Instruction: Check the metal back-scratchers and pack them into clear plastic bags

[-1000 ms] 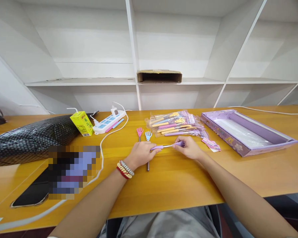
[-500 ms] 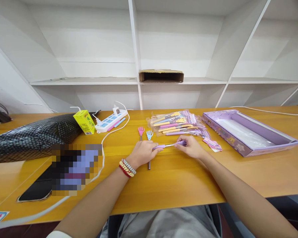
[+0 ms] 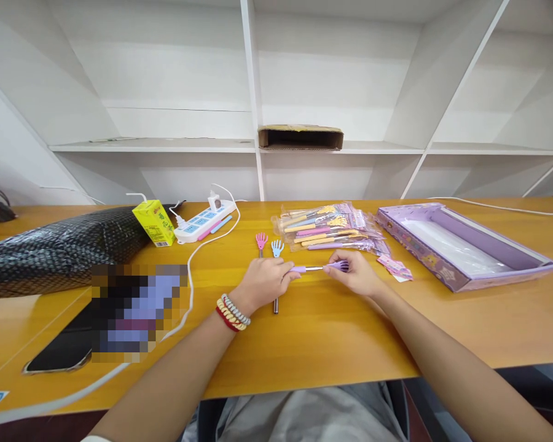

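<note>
Both hands hold one small purple scratcher (image 3: 314, 268) level above the wooden table (image 3: 341, 331). My left hand (image 3: 263, 282) is closed on its purple handle; my right hand (image 3: 358, 274) pinches its purple claw-shaped head. A pink scratcher (image 3: 260, 240) and a blue scratcher (image 3: 277, 248) lie just beyond my left hand, their heads pointing away. The dark end of one handle (image 3: 275, 304) sticks out below my left hand. A pile of packaged scratchers (image 3: 329, 229) lies behind my right hand.
An open purple box (image 3: 461, 245) sits at the right. A white power strip (image 3: 203, 222) with cable, a yellow drink carton (image 3: 156, 223) and a black bubble-wrap bag (image 3: 59, 248) are at the left. A dark phone (image 3: 59, 356) lies near the front left edge. White shelves stand behind.
The hands have stayed on the purple scratcher and shifted slightly to the right with it. Other items have not moved; the view shifted a little.
</note>
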Available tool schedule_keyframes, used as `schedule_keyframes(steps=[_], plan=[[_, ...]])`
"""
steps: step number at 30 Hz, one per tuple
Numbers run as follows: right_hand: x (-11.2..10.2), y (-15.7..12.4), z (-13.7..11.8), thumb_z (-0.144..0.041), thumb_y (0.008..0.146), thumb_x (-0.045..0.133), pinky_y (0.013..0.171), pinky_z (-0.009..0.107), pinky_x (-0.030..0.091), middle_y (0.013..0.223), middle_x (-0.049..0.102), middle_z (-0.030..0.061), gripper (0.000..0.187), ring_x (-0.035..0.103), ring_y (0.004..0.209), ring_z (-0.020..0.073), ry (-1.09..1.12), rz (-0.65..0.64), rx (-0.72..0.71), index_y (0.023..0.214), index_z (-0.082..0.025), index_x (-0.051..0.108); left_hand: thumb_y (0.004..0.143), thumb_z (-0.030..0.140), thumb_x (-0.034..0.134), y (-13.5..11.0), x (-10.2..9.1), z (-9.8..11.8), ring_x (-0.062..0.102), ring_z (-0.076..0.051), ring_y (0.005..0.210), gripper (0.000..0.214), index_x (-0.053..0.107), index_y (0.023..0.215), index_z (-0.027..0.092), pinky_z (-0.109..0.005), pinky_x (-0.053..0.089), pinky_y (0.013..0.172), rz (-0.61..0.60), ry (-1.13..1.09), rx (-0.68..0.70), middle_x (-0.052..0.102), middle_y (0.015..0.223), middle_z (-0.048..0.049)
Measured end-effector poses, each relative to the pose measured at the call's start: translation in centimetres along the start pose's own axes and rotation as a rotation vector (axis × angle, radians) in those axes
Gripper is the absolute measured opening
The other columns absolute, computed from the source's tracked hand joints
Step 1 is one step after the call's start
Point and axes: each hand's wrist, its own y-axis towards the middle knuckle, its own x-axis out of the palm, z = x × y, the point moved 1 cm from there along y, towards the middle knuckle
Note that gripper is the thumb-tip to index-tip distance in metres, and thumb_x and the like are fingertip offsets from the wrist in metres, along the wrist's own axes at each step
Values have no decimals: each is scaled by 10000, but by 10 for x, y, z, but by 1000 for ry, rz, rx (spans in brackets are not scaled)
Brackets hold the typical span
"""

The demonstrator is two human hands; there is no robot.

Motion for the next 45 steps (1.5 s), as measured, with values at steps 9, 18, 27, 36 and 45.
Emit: schedule_keyframes(steps=[9,18,27,36,45], plan=[[-4,2,0,-468,783,533,524,232,361,649,489,-22,351,452,562,110,275,-36,89,1003,-198,489,915,217,294,2,9,1,552,-162,816,307,568,1050,182,-293,429,763,36,-106,98,584,853,-73],[-10,7,9,-550,850,374,537,240,362,677,475,-6,392,437,577,109,212,76,56,861,-186,518,908,206,317,3,8,-5,541,-154,848,244,538,1008,173,-280,434,788,-4,-256,38,577,906,-63],[-9,6,9,-570,851,352,537,247,359,660,489,-1,441,442,582,122,200,89,36,886,-183,561,901,190,328,4,10,-4,542,-154,856,243,540,1018,171,-282,433,800,-15,-285,39,575,914,-64],[-44,12,34,-639,835,279,580,258,379,572,513,20,604,482,580,135,31,424,70,756,-151,625,869,120,357,3,13,-9,528,-163,893,225,550,964,187,-312,424,831,108,-292,-3,582,933,-51],[-96,8,80,-525,769,452,589,261,376,632,613,50,435,530,620,167,-374,565,394,717,-137,643,848,145,414,3,12,-12,555,-162,934,283,506,1114,182,-304,449,857,217,-310,-53,587,1012,-64]])
